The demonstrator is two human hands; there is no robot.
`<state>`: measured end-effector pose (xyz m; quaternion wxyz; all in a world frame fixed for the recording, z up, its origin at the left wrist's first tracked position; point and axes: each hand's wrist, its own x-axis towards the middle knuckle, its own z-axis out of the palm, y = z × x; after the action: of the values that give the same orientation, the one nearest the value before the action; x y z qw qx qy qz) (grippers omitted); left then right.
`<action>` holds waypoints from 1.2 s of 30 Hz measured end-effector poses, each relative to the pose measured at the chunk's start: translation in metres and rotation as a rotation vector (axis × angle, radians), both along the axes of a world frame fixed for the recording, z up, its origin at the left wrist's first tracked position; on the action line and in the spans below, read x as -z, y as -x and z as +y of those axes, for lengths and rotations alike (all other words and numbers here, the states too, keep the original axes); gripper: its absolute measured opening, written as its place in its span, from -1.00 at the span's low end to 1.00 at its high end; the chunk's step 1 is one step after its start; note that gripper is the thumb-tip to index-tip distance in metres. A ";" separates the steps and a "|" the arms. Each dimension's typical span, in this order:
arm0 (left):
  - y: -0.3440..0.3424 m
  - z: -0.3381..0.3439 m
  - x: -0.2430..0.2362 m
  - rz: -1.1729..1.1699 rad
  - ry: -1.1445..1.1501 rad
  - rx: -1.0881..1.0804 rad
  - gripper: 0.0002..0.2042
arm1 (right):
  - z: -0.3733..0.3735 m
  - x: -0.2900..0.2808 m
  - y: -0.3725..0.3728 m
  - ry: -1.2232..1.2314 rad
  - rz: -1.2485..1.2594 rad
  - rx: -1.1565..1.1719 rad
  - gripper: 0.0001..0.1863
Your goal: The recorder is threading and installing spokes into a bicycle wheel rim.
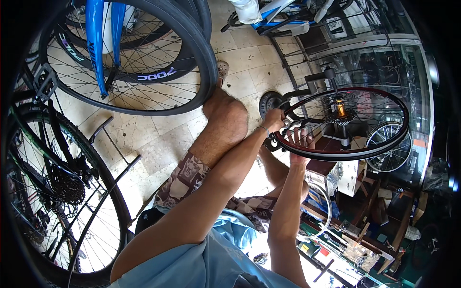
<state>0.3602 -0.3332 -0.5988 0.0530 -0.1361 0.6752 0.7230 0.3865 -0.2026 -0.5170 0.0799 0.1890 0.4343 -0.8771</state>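
1. Curling its fingers at the near edge of the spoked wheel [337, 118], the left hand [274, 120] has a small metal piece [286, 124] by its fingertips; whether it grips this firmly, I cannot tell.
2. Just right of it and nearer the body, the right hand [301, 140] is unclenched at the rim, its spread fingers showing among the spokes.
3. The wheel lies rightward of both hands in a black stand [317, 77], its long outline running left to right; the right hand is nearer the golden hub [340, 106].
4. Well left of the left hand, pale lettering marks a deep black rim [156, 75].
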 end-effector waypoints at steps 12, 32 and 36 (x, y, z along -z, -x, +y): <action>-0.002 -0.013 -0.005 -0.025 -0.221 0.405 -0.82 | -0.001 0.038 -0.024 -0.425 -0.036 -0.113 -0.75; 0.026 0.001 0.001 0.165 0.162 0.731 -0.67 | -0.002 0.044 -0.016 -0.477 -0.015 -0.135 -0.67; 0.029 0.008 0.003 0.185 0.269 0.663 -0.68 | -0.001 0.047 -0.013 -0.469 0.014 -0.149 -0.66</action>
<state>0.3307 -0.3251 -0.6015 0.2047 0.1501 0.7735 0.5807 0.3997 -0.2041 -0.5642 0.0954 0.1639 0.6392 -0.7453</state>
